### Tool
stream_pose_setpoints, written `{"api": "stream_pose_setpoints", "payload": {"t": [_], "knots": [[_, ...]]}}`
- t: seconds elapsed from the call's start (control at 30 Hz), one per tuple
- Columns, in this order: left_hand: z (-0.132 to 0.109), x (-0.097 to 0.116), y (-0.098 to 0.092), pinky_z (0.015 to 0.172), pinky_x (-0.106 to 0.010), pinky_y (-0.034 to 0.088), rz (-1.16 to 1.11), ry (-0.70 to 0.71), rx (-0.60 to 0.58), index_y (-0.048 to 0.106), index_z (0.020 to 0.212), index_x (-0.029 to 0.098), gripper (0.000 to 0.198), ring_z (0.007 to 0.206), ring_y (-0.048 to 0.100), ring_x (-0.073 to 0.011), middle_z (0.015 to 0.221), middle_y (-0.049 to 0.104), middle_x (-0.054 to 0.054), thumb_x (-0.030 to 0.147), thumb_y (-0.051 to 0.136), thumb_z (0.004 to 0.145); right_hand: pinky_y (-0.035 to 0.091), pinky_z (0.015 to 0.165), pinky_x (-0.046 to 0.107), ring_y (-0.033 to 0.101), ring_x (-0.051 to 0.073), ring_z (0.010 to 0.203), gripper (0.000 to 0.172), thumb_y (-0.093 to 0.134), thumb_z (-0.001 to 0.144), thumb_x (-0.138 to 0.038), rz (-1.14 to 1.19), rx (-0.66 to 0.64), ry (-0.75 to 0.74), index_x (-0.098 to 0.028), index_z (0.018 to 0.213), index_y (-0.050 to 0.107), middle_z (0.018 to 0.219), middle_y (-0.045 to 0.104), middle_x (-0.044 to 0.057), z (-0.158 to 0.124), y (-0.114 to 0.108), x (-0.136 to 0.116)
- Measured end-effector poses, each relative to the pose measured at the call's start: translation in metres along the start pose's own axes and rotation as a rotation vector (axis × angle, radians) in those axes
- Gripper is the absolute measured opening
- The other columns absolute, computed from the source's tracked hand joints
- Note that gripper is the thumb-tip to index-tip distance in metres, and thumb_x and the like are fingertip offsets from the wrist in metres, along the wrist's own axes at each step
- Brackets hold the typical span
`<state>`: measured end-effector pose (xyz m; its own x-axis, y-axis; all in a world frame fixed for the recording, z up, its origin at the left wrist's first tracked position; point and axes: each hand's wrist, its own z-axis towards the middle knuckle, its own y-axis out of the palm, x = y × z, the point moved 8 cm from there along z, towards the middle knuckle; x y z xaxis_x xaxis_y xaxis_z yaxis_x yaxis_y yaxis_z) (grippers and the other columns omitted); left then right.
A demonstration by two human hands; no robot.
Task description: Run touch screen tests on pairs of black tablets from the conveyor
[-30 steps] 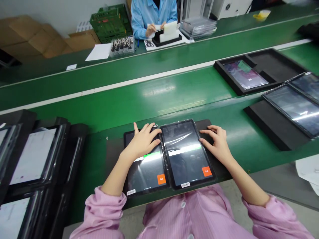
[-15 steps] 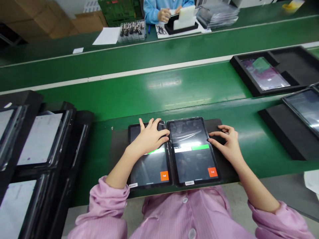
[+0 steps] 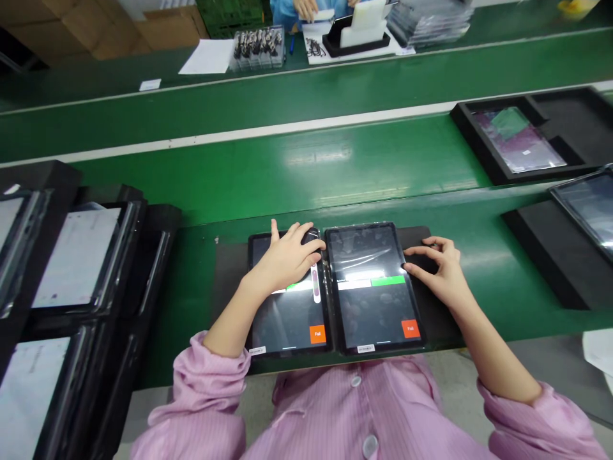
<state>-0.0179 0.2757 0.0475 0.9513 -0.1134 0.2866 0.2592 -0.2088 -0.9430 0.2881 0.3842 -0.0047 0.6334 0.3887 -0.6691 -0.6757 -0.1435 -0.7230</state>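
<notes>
Two dark tablets lie side by side, face up, each screen showing a white-and-green bar and an orange "Fail" box. My left hand (image 3: 286,260) rests across the upper part of the left tablet (image 3: 285,322), fingers spread, fingertips at its upper right edge. A small upright slider (image 3: 315,284) shows on that screen beside my thumb. At the right edge of the right tablet (image 3: 373,313), my right hand (image 3: 440,268) touches with thumb and forefinger, its fingers bent and apart. A black mat (image 3: 230,275) shows at the sides of the tablets.
Black trays (image 3: 160,214) with more tablets (image 3: 79,255) are stacked at left. At right are a black block (image 3: 541,255) under another tablet (image 3: 591,207), and a tray (image 3: 502,172) holding a wrapped device. Across the green bench (image 3: 215,185), a co-worker's hand (image 3: 305,9) is near a stand (image 3: 357,48).
A slider has appeared on the left tablet's screen. My left fingers have shifted slightly at its edge; my right hand stays at the right tablet. The camera view has tilted down a little.
</notes>
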Motion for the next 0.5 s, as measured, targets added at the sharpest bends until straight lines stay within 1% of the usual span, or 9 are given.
{"api": "stream_pose_setpoints", "payload": {"t": [0.17,0.27,0.33,0.43,0.5], "knots": [[0.002,0.0,-0.002,0.118,-0.088,0.012,-0.006,-0.019,-0.016,0.067,0.131,0.028,0.039,0.15,0.044,-0.04,0.161,0.047,-0.015,0.036,0.035,0.112,0.036,0.112,0.064,0.049,0.039,0.124,0.044,0.069,0.085,-0.066,0.013,-0.017,0.031,-0.033,0.111,0.079,0.122,0.051,0.012,0.002,0.002,0.006],[0.004,0.0,-0.002,0.119,-0.086,0.014,0.019,-0.012,0.008,0.069,0.129,0.027,0.039,0.147,0.046,-0.0395,0.159,0.049,-0.016,0.036,0.035,0.111,0.035,0.113,0.063,0.047,0.039,0.124,0.043,0.071,0.083,-0.065,0.02,-0.066,0.038,-0.034,0.112,0.079,0.12,0.049,0.011,0.007,0.003,0.007],[0.005,-0.001,-0.002,0.121,-0.082,0.02,0.031,0.008,0.017,0.071,0.128,0.027,0.04,0.146,0.048,-0.0388,0.159,0.049,-0.016,0.036,0.036,0.111,0.035,0.115,0.063,0.047,0.039,0.125,0.043,0.074,0.081,-0.064,0.026,-0.104,0.04,-0.034,0.111,0.079,0.117,0.048,0.01,0.012,0.004,0.008],[0.006,0.0,0.0,0.122,-0.07,0.032,0.03,0.057,-0.006,0.073,0.127,0.026,0.041,0.147,0.047,-0.0374,0.16,0.048,-0.016,0.036,0.036,0.111,0.034,0.115,0.064,0.046,0.039,0.124,0.043,0.078,0.079,-0.063,0.027,-0.141,0.054,-0.034,0.11,0.079,0.116,0.047,0.01,0.019,0.004,0.007],[0.006,0.0,0.0,0.121,-0.068,0.035,0.038,0.074,-0.005,0.073,0.126,0.026,0.042,0.147,0.048,-0.0377,0.16,0.048,-0.017,0.037,0.036,0.111,0.034,0.115,0.063,0.046,0.039,0.123,0.043,0.078,0.078,-0.063,0.03,-0.153,0.073,-0.034,0.11,0.079,0.116,0.046,0.01,0.021,0.004,0.007]]}}
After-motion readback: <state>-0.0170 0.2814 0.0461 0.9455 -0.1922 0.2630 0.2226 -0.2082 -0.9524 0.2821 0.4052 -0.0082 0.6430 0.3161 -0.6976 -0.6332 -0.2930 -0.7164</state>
